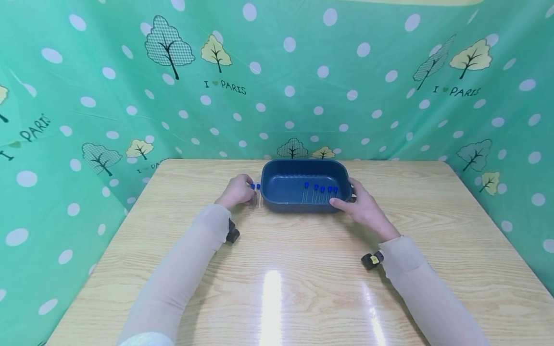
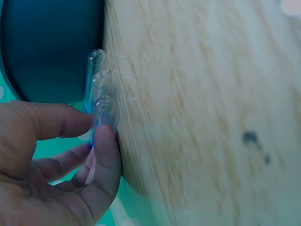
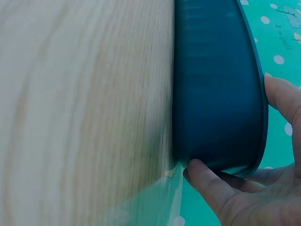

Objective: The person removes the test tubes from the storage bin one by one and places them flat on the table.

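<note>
A dark blue rectangular basin (image 1: 285, 207) stands at the back of the table, with several blue-capped clear test tubes (image 1: 316, 188) lying inside near its right end. To its left, my left hand (image 1: 239, 191) pinches a test tube (image 2: 105, 106) between thumb and finger. Two more clear tubes (image 2: 97, 57) lie beside that one, close to the basin's left wall. My right hand (image 1: 367, 209) holds the basin's right end. Its thumb (image 3: 281, 94) is on the rim and its fingers (image 3: 211, 183) press the outer end wall.
The wooden table (image 1: 320, 274) reaches back to a green dotted curtain (image 1: 277, 105), which also hangs along both sides. Small black devices (image 1: 232, 232) are worn on the wrists. Light glares off the table's front half.
</note>
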### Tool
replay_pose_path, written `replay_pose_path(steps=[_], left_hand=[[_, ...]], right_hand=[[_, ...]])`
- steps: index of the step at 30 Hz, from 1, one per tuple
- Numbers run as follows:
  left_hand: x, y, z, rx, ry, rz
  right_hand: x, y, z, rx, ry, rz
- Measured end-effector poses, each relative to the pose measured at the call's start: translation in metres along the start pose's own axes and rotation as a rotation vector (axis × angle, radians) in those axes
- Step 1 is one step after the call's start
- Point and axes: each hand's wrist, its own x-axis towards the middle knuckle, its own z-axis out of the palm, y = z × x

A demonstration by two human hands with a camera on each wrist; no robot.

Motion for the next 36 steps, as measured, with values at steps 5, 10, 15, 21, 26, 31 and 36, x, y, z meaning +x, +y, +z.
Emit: replay_pose_path(steps=[5,10,15,21,26,31,36], left_hand=[[-0.0008,-0.0008,-0.0010,0.000,-0.005,-0.009],[-0.0020,-0.0006,-0.0009,0.010,0.000,-0.004],[-0.0035,-0.0003,0.0000,0.015,0.019,0.000],[-0.0035,-0.0019,0.0006,0.014,0.027,-0.002],[-0.0029,-0.0036,0.0001,0.009,0.012,-0.011],[-0.0040,-0.0040,0.0001,-0.002,0.010,-0.019],[-0.0065,-0.0045,-0.0005,-0.023,0.008,-0.017]], right_hand=[[0.0006,0.0009,0.0001,-0.007,0.001,-0.004],[0.0005,0.0011,0.0002,-0.006,0.002,-0.006],[0.0003,0.0009,-0.0003,-0.007,0.003,-0.013],[-0.0004,0.0004,-0.0006,-0.011,-0.005,-0.019],[0.0001,0.0014,-0.0005,-0.010,0.000,-0.017],[0.0013,0.0018,0.0001,-0.010,0.005,-0.017],[0.0019,0.0023,0.0000,-0.014,0.002,-0.017]])
